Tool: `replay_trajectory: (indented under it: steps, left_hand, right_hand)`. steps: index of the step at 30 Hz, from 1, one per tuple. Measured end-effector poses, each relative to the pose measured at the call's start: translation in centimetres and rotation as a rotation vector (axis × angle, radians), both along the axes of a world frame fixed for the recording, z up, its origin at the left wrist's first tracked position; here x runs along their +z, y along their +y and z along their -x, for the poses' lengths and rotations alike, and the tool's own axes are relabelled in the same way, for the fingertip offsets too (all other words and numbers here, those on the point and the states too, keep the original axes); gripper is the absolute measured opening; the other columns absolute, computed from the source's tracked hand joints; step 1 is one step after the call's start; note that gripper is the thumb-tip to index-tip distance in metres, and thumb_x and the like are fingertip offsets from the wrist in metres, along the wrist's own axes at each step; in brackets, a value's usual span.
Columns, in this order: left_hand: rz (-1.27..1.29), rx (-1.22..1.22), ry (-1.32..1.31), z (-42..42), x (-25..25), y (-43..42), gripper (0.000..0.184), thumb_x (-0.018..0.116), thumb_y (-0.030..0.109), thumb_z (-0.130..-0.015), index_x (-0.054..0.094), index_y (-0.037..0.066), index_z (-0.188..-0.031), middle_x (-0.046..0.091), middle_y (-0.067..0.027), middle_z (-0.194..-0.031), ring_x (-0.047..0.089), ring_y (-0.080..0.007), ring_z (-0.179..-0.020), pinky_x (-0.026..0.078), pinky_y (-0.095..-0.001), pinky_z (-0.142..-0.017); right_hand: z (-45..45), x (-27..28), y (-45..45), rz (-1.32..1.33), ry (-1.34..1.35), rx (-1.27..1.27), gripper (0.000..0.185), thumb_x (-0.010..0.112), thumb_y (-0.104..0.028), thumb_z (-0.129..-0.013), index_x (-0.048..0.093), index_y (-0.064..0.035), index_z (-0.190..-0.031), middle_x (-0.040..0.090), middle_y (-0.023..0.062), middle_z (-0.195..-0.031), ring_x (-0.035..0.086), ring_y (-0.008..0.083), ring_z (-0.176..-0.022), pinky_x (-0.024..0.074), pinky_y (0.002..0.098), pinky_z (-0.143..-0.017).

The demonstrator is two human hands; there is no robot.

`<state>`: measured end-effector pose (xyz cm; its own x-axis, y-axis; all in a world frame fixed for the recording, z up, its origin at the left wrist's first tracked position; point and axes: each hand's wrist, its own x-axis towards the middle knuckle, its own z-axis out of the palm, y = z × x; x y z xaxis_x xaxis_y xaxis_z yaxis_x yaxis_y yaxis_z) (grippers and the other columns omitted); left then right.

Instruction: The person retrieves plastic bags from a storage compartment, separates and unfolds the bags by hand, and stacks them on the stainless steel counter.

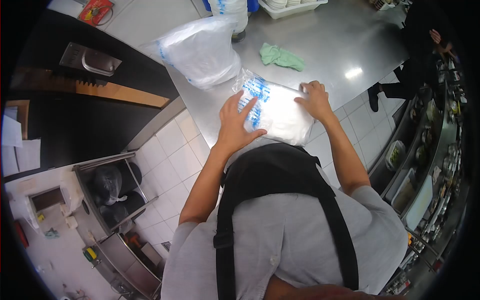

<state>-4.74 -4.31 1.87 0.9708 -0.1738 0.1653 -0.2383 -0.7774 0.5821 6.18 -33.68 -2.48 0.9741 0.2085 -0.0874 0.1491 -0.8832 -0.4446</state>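
A clear plastic bag with blue print (282, 112), packed with something white and flat, lies at the near edge of the steel table in front of my apron. My left hand (235, 122) rests on its left side, fingers spread and thumb apart over the printed part. At the far right corner, my right hand (316, 102) touches the bag with its fingers apart and slightly bent. What is inside cannot be made out. Just beyond my left hand stands a larger, fuller plastic bag (202, 52) of white contents, also with blue print.
A crumpled green cloth (281, 56) lies on the steel table (345, 40). At the back are a white tray of stacked dishes (292, 7) and a wrapped stack (230, 15). A person in dark clothes (417, 55) stands at right, near a counter of food containers (395, 155).
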Motion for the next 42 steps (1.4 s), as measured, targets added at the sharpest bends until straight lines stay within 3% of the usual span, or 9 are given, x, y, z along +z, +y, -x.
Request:
replay_trajectory:
  steps: [10, 17, 20, 23, 26, 29, 31, 38, 42]
  left_hand:
    - [-0.224, 0.075, -0.062, -4.5, -7.6, -0.6, 0.068, 0.075, 0.037, -0.088, 0.053, 0.016, -0.149, 0.036, -0.0225, -0.159, 0.036, -0.0411, -0.141, 0.025, -0.055, -0.114]
    - [-0.119, 0.207, -0.085, -3.8, -7.7, 1.3, 0.06, 0.072, 0.027, -0.089, 0.056, 0.013, -0.145, 0.039, -0.0208, -0.157, 0.037, -0.0387, -0.14, 0.024, -0.0539, -0.114]
    - [-0.321, 0.144, -0.03, -3.5, -7.1, -0.5, 0.076, 0.077, 0.03, -0.087, 0.045, 0.013, -0.154, 0.044, -0.0178, -0.154, 0.039, -0.0369, -0.141, 0.024, -0.0526, -0.118]
    - [0.238, 0.056, -0.105, -3.2, -9.8, -1.8, 0.06, 0.071, 0.032, -0.091, 0.054, 0.011, -0.145, 0.043, -0.0181, -0.154, 0.043, -0.0333, -0.138, 0.032, -0.0508, -0.114]
    - [0.94, 0.043, 0.174, -3.5, -12.2, -2.0, 0.054, 0.065, 0.029, -0.098, 0.053, 0.003, -0.143, 0.05, -0.0155, -0.148, 0.053, -0.025, -0.13, 0.045, -0.0428, -0.11]
    - [0.781, 0.097, 0.115, -2.9, -14.2, 0.0, 0.041, 0.071, 0.014, -0.092, 0.062, -0.003, -0.128, 0.054, -0.0201, -0.14, 0.058, -0.0283, -0.122, 0.052, -0.0398, -0.1]
    - [-0.081, 0.208, -0.209, -1.3, -6.7, 0.0, 0.035, 0.074, 0.01, -0.088, 0.067, -0.006, -0.118, 0.058, -0.022, -0.133, 0.057, -0.0319, -0.117, 0.052, -0.0394, -0.094]
    - [0.58, 0.556, 0.003, 1.9, -6.7, 2.6, 0.032, 0.069, 0.012, -0.093, 0.067, -0.003, -0.121, 0.057, -0.0234, -0.129, 0.056, -0.0364, -0.119, 0.049, -0.0422, -0.097]
    - [0.21, 0.347, -0.127, -1.6, -5.6, 1.9, 0.042, 0.074, 0.023, -0.092, 0.067, 0.001, -0.127, 0.056, -0.0225, -0.127, 0.056, -0.0369, -0.119, 0.05, -0.0427, -0.096]
  right_hand:
    - [-0.2, -0.1, -0.5, -0.211, 0.283, 0.129, 0.034, 0.079, -0.018, -0.078, 0.069, -0.0002, -0.105, 0.072, 0.0221, -0.105, 0.067, 0.0385, -0.097, 0.0515, 0.044, -0.086]
    - [-0.1, 12.0, -3.8, -0.101, 0.122, 0.388, 0.019, 0.076, -0.013, -0.08, 0.071, -0.0022, -0.095, 0.071, 0.0187, -0.088, 0.067, 0.0355, -0.082, 0.0505, 0.0421, -0.077]
    - [-0.4, 18.1, -4.4, -0.237, 0.216, 0.486, 0.022, 0.077, -0.016, -0.081, 0.07, -0.0009, -0.095, 0.07, 0.0149, -0.082, 0.064, 0.0269, -0.076, 0.0488, 0.0369, -0.074]
    - [-2.1, 19.2, -3.8, -0.432, 0.3, 0.598, 0.026, 0.078, -0.019, -0.08, 0.068, 0.0013, -0.094, 0.066, 0.0096, -0.077, 0.058, 0.0179, -0.074, 0.0468, 0.0324, -0.072]
    - [-5.7, 14.7, -1.6, -0.461, 0.327, 0.57, 0.033, 0.079, -0.025, -0.079, 0.068, 0.0025, -0.093, 0.065, 0.0072, -0.08, 0.055, 0.0148, -0.075, 0.0463, 0.0311, -0.072]
    - [-8.9, 6.5, 0.9, -0.249, 0.281, 0.496, 0.037, 0.08, -0.027, -0.078, 0.07, 0.0025, -0.096, 0.068, 0.0114, -0.087, 0.061, 0.0237, -0.078, 0.0485, 0.0353, -0.073]
    - [-10.4, 3.2, 1.8, -0.027, 0.115, 0.508, 0.038, 0.081, -0.029, -0.079, 0.072, 0.0022, -0.099, 0.07, 0.0149, -0.093, 0.065, 0.0304, -0.083, 0.0506, 0.0382, -0.076]
    - [-13.2, -0.2, 4.4, -0.045, -0.121, 0.037, 0.035, 0.077, -0.029, -0.086, 0.073, -0.0019, -0.109, 0.071, 0.02, -0.105, 0.067, 0.0376, -0.102, 0.0525, 0.0463, -0.091]
    - [-14.0, -2.7, 5.5, 0.058, -0.123, 0.129, 0.03, 0.072, -0.022, -0.09, 0.073, -0.0032, -0.113, 0.071, 0.0202, -0.107, 0.067, 0.038, -0.105, 0.0522, 0.047, -0.092]
